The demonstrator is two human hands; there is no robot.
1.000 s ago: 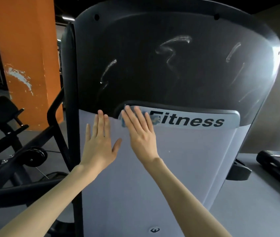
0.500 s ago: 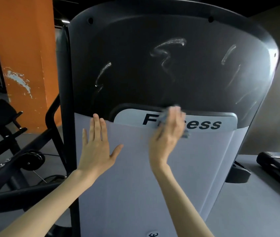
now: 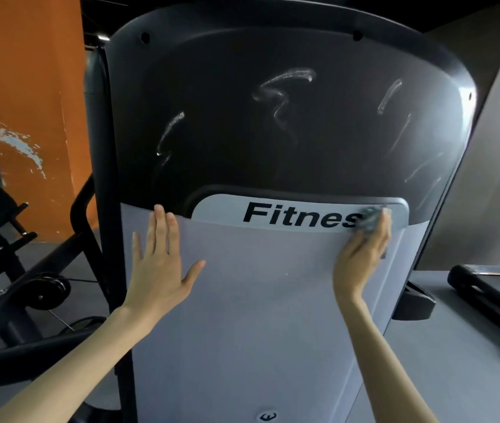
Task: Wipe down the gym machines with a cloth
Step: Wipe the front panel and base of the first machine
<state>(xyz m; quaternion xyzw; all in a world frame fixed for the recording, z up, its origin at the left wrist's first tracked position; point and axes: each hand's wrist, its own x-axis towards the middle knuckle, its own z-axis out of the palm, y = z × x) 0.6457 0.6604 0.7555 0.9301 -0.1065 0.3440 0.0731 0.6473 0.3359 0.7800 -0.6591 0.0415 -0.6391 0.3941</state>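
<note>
The right hand [image 3: 361, 257] holds the cloth [image 3: 370, 219] against the right end of the label [image 3: 273, 213], with its fingers curled over the bunched fabric. The cloth covers the last letter of "Fitness". One second ago this hand pressed the cloth on the label's left end, over the first letter. Half a second ago it was at mid-word. The cloth has thus crossed the label from left to right.

The left hand [image 3: 160, 270] lies flat on the grey panel [image 3: 257, 331], fingers straight and thumb spread. Its fingertips are at the panel's upper edge, beside the label's left end. Its position is unchanged across all three frames.

The white smears [image 3: 285, 87] on the dark cover [image 3: 227, 148] above the label are the same as before. An orange pillar [image 3: 28, 102] stands to the left of the machine.
</note>
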